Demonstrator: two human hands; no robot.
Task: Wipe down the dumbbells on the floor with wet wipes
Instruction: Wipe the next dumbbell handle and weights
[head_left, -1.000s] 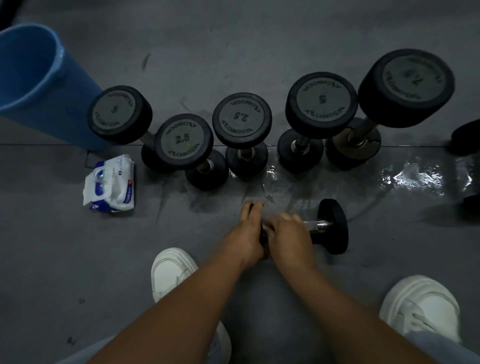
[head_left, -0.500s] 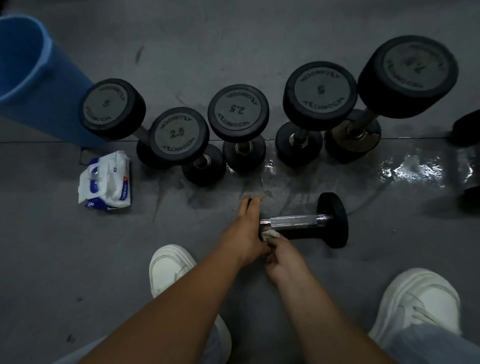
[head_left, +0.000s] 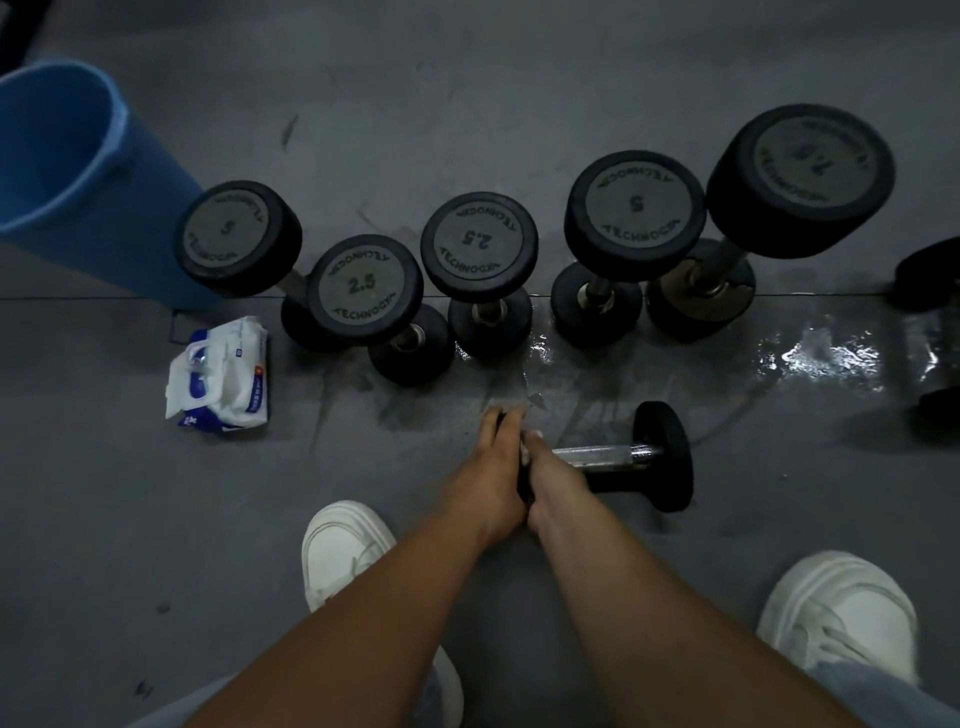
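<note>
A small black dumbbell (head_left: 660, 457) with a chrome handle lies on its side on the grey floor in front of me. My left hand (head_left: 493, 467) rests over its left head, which is mostly hidden. My right hand (head_left: 550, 478) holds a white wet wipe (head_left: 529, 447) against the inner side of that left head, at the handle's left end. Several black dumbbells stand on end in a row behind, among them a 2.5 one (head_left: 478, 244) and a 5 one (head_left: 634, 208).
A wet wipe pack (head_left: 221, 376) lies on the floor at left, beside a blue bin (head_left: 67, 171). A wet patch (head_left: 821, 358) shines on the floor at right. My white shoes (head_left: 343, 545) (head_left: 841, 613) stand either side of my arms.
My right hand slid left off the handle, dropped to the underside of the left head, then came back up to the inner face of that head. The left hand stayed.
</note>
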